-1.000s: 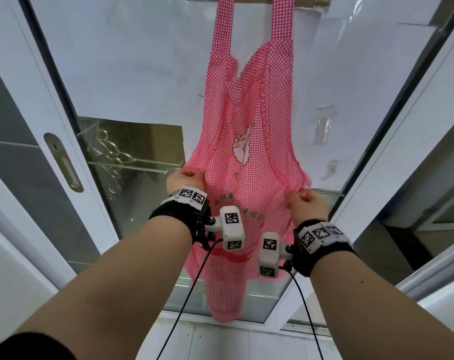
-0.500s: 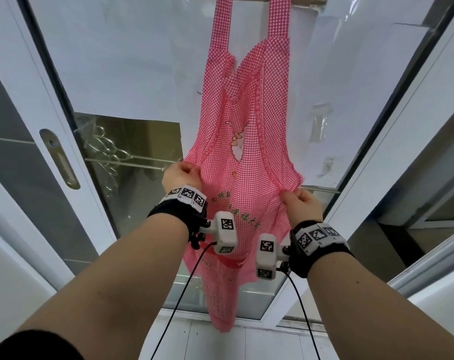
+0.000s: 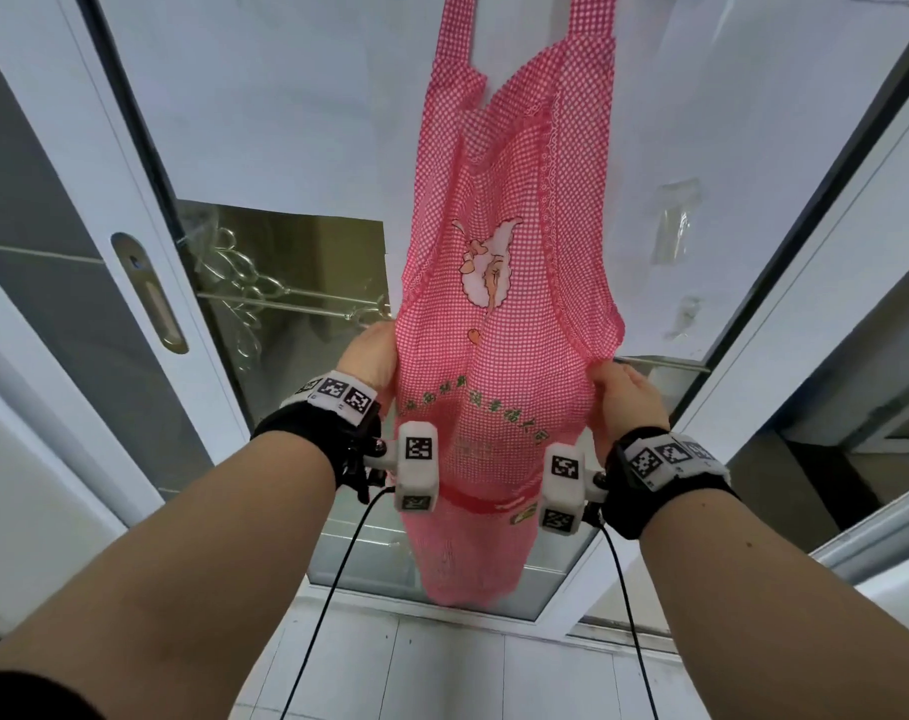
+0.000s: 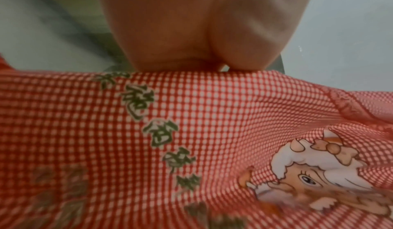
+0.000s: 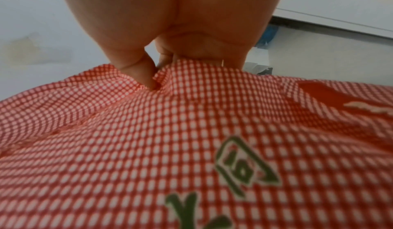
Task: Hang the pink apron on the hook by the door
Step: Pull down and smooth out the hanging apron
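The pink checked apron (image 3: 509, 324) hangs by its neck straps from above the top of the head view; the hook itself is out of sight. It bears a cartoon sheep and green lettering. My left hand (image 3: 372, 356) grips the apron's left side edge at waist height, and my right hand (image 3: 618, 394) pinches the right side edge. In the left wrist view the apron (image 4: 191, 140) fills the lower frame under my left hand (image 4: 199, 30). In the right wrist view my thumb presses a fold of the apron (image 5: 191, 140) against my right hand (image 5: 170, 30).
Behind the apron stands a white sliding door (image 3: 286, 106) with a glass lower pane and a metal recessed handle (image 3: 151, 293) on the left frame. A metal rail with hooks (image 3: 265, 293) shows through the glass. White tiled floor (image 3: 442, 667) lies below.
Both hands have kept their hold on the apron's sides and spread slightly, drawing the cloth flatter. The apron's hem has swung a little to the left.
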